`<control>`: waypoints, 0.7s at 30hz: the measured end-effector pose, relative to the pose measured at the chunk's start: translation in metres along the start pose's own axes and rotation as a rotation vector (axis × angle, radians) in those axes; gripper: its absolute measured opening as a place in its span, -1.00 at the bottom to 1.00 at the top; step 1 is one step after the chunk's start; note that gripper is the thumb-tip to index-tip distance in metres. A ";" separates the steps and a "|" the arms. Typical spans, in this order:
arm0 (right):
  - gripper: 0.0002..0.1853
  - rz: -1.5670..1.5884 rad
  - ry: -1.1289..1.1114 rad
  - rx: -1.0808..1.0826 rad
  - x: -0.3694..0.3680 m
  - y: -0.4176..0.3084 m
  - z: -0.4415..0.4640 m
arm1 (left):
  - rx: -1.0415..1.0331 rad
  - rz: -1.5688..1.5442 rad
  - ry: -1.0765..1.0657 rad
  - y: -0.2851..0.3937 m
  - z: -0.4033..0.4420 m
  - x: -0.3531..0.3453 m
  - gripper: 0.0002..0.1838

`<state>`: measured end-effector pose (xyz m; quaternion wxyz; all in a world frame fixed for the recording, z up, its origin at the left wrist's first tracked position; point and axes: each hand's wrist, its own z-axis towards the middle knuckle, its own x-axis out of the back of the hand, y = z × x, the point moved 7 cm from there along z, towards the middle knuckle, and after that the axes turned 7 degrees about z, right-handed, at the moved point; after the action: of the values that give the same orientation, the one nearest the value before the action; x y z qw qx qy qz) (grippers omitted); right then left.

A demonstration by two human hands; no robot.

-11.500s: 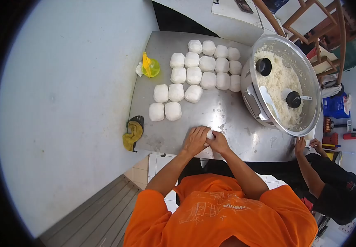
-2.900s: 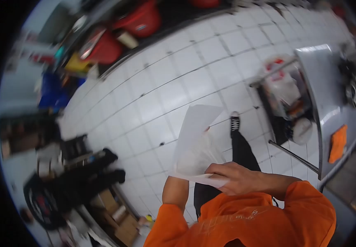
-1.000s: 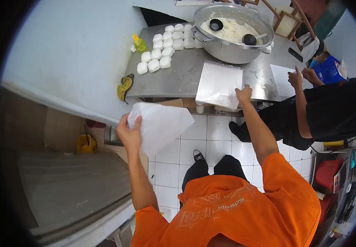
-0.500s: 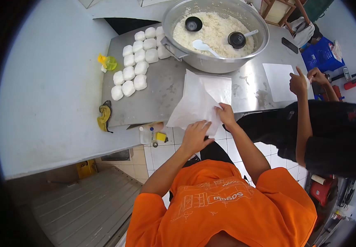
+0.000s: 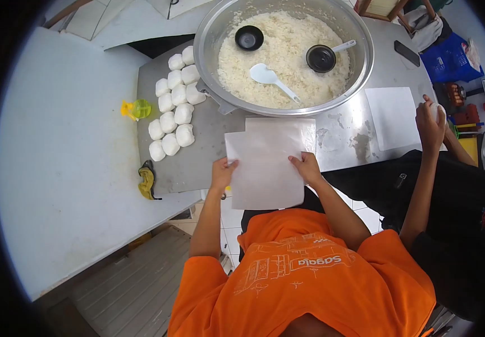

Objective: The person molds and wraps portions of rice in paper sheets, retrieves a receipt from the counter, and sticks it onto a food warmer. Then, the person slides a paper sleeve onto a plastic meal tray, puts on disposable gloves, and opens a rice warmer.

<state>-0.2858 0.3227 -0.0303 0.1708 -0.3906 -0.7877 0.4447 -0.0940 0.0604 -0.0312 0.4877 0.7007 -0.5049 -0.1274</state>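
A sheet of white wrapping paper (image 5: 268, 174) is stretched flat between my two hands at the table's front edge. My left hand (image 5: 223, 173) pinches its left side, thumb on top. On the right side my right hand (image 5: 305, 168) grips it the same way. Beneath its far end lies a stack of paper sheets (image 5: 287, 124) on the metal table. Just beyond stands a large metal pot (image 5: 287, 109) of cooked rice (image 5: 287, 33). A pale rice paddle (image 5: 264, 73), a black bowl (image 5: 249, 38) and a black cup with a handle (image 5: 321, 58) rest on the rice.
Several white wrapped bundles (image 5: 175, 96) sit in rows on the left of the table (image 5: 209, 140). A yellow-topped spray bottle (image 5: 140, 109) is beside them. At right, a co-worker's hand (image 5: 432, 124) holds a white bundle near another paper sheet (image 5: 391, 118). A phone (image 5: 406, 53) lies farther back.
The paper was bent and tilted; now it is spread flat and squared. My left hand has moved left to its edge. The co-worker's hands have shifted right, and the view has moved.
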 end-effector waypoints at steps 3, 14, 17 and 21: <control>-0.67 -0.381 0.012 0.173 0.003 -0.020 0.010 | -0.090 0.150 0.146 -0.001 0.009 0.050 -0.70; -0.40 -1.081 0.051 0.751 0.018 -0.058 -0.024 | -0.341 1.012 0.811 0.116 -0.036 0.044 -0.11; -0.52 -1.084 0.129 0.715 0.062 -0.068 -0.022 | -0.414 1.035 0.602 0.110 -0.006 0.029 -0.12; -0.71 -0.901 0.562 0.839 0.075 -0.118 -0.055 | -0.462 1.055 0.353 0.070 0.018 0.015 -0.14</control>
<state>-0.3544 0.3759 0.0920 0.6750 -0.0254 -0.5600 0.4797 -0.1399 0.0370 0.0220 0.7011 0.2424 -0.6550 0.1436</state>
